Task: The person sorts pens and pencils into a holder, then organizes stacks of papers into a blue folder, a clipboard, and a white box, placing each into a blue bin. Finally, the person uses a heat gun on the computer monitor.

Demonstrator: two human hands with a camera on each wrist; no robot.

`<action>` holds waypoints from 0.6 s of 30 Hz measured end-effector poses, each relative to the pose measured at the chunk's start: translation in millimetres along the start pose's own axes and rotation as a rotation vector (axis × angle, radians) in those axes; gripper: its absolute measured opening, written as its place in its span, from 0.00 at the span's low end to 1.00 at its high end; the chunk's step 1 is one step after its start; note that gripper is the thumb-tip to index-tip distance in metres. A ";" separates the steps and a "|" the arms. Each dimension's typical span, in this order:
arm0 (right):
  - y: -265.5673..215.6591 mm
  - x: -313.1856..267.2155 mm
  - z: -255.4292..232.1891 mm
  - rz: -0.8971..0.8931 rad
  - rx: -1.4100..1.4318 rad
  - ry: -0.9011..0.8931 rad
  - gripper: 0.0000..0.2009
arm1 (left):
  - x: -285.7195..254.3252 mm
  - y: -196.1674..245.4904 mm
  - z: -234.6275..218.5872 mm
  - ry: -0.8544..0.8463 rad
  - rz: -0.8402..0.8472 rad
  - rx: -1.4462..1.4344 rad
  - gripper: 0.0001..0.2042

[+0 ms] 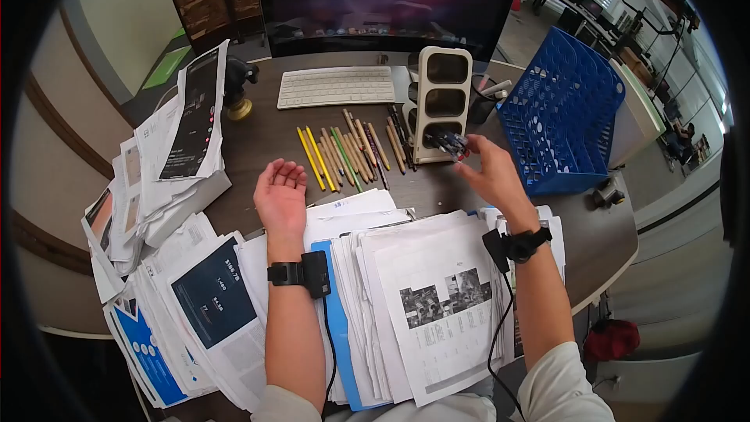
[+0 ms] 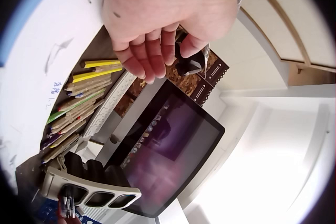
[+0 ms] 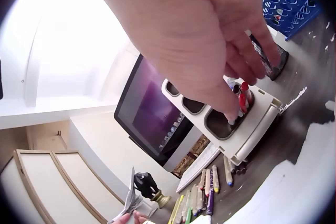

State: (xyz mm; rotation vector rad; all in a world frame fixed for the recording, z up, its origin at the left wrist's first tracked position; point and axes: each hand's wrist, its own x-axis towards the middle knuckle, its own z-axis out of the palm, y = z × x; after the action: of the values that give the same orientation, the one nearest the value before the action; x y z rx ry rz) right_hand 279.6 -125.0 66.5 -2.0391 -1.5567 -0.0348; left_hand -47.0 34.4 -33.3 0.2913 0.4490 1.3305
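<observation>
My right hand [image 1: 496, 176] is at the lowest opening of a cream organizer [image 1: 444, 103] with several compartments, which stands upright on the desk. Its thumb and fingers pinch a bundle of pens [image 1: 447, 143], some clear and some with red parts, sticking out of that opening. In the right wrist view the red pen [image 3: 243, 98] shows between thumb and fingers. My left hand [image 1: 281, 195] holds nothing, palm up with fingers loosely curled, just left of the row of pencils [image 1: 351, 148]. Yellow, green and wood-coloured pencils lie side by side there.
Behind the pencils are a white keyboard [image 1: 336, 87] and a monitor [image 1: 383, 0]. A blue file rack [image 1: 558, 117] and a mesh pen cup [image 1: 482, 107] stand at the right. Paper stacks [image 1: 437, 242] cover the front, with more papers [image 1: 156, 164] at the left.
</observation>
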 end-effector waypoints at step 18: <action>-66.8 35.0 93.8 -0.100 -0.213 -0.492 0.15 | 1.6 -6.5 2.8 -0.096 0.011 0.189 0.12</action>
State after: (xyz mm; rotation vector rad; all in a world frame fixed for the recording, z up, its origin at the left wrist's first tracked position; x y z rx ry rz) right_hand 202.1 -41.4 28.1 -2.2460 -2.0252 0.2957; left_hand -39.8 34.7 -34.0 0.5134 0.4933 1.2805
